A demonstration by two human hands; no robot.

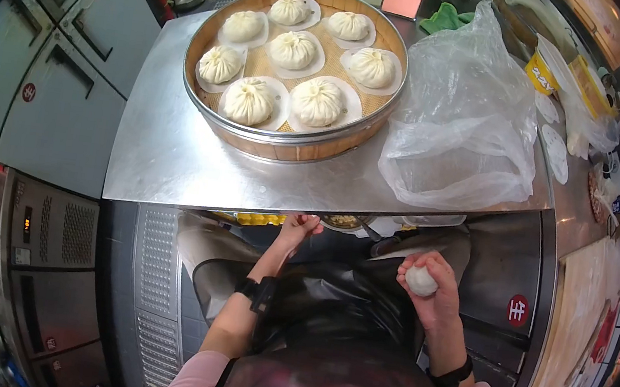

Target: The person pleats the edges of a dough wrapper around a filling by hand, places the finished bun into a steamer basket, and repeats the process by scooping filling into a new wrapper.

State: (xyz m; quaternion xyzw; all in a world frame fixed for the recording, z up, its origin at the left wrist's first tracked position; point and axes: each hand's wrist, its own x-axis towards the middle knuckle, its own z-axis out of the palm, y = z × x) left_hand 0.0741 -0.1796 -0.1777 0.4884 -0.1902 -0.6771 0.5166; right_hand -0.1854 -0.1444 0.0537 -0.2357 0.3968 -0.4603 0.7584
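Observation:
A smooth, round white dough ball (421, 281) rests in my right hand (434, 288), the fingers and thumb curled around it, above the right side of my lap. My left hand (299, 231) is just below the front edge of the steel table, its fingers closed; anything between them is too small or hidden to tell. Beside it, partly under the tabletop, is a bowl of crumbly filling (342, 220) with a dark utensil handle (368, 229). On the table, several pleated buns (293, 50) sit on white paper rounds inside a large bamboo steamer (285, 146).
A crumpled clear plastic bag (464, 120) lies on the steel table (165, 166), right of the steamer. Farther right are a yellow and white tub (543, 71) and a floury wooden board (569, 337). Steel cabinets (63, 106) stand at the left.

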